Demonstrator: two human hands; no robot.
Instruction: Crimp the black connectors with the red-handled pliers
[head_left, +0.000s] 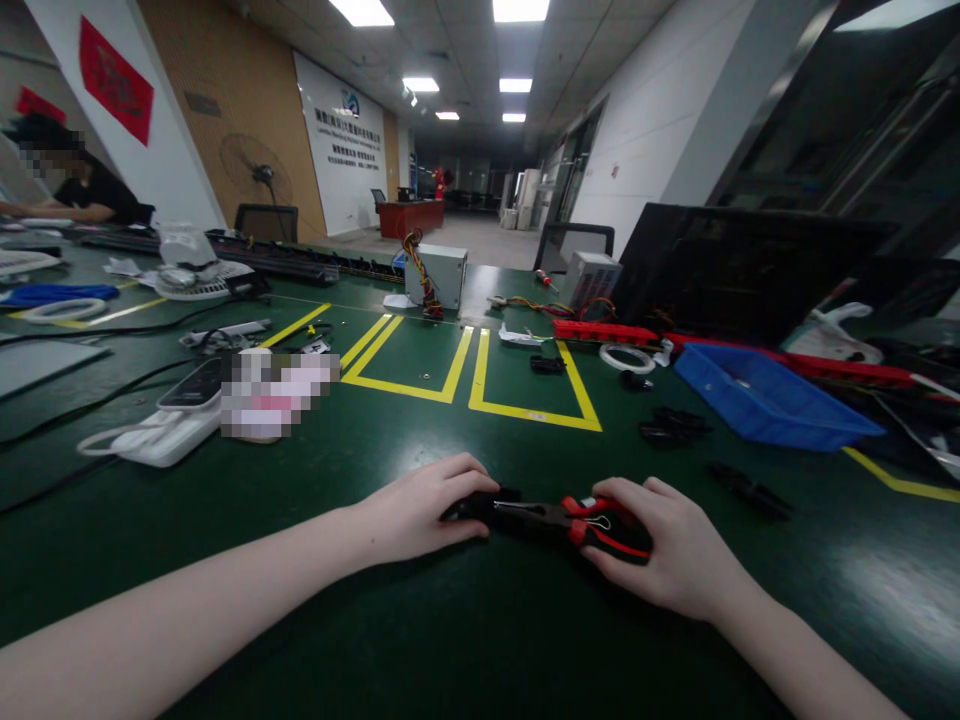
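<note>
My right hand (671, 545) is closed around the red-and-black handles of needle-nose pliers (581, 522). Their jaws point left and reach the small black part (474, 507) that my left hand (424, 505) pinches between thumb and fingers. The part's exact kind is too dark to make out, and whether the jaws grip it or only touch it I cannot tell. Both hands are just above the green tabletop (420, 640), near the middle. More black pieces (675, 426) lie to the right, with another black piece (750, 490) closer to my right hand.
A blue tray (772, 400) stands at the right, before a dark monitor (750, 270). Yellow tape (405, 388) marks rectangles ahead; a black piece (547, 364) lies inside one. At the left is a white power strip (169, 440). A grey power supply box (442, 275) stands farther back. A person (97, 185) sits far left.
</note>
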